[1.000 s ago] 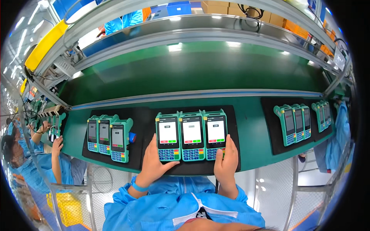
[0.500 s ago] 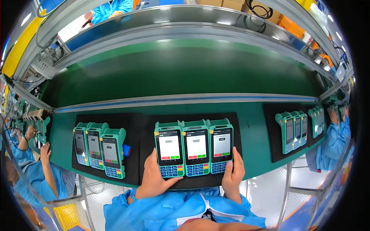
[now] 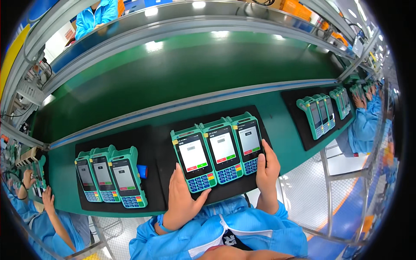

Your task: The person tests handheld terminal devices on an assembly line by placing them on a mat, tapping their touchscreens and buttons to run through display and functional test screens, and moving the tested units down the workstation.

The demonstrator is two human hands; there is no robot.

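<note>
Three green handheld payment terminals with lit screens and blue keypads stand side by side in front of me: a left one [image 3: 193, 158], a middle one [image 3: 222, 151] and a right one [image 3: 248, 143]. My left hand [image 3: 181, 201] cups the lower left corner of the left terminal, fingers along its side and thumb at its bottom edge. On the other end, my right hand [image 3: 268, 173] grips the right terminal, thumb by its front edge and fingers along its side. A black mat [image 3: 236, 190] lies under the row.
Leftward, several similar terminals [image 3: 125, 175] stand on another mat beside a blue and red object [image 3: 142, 171]. More terminals [image 3: 318, 117] are at the right. A metal rail [image 3: 186, 104] borders the dark green belt [image 3: 182, 65]. Co-workers' hands [image 3: 48, 200] work at both ends.
My view has tilted, so the bench now slopes up to the right in the picture. Both hands stay at the two ends of the terminal row.
</note>
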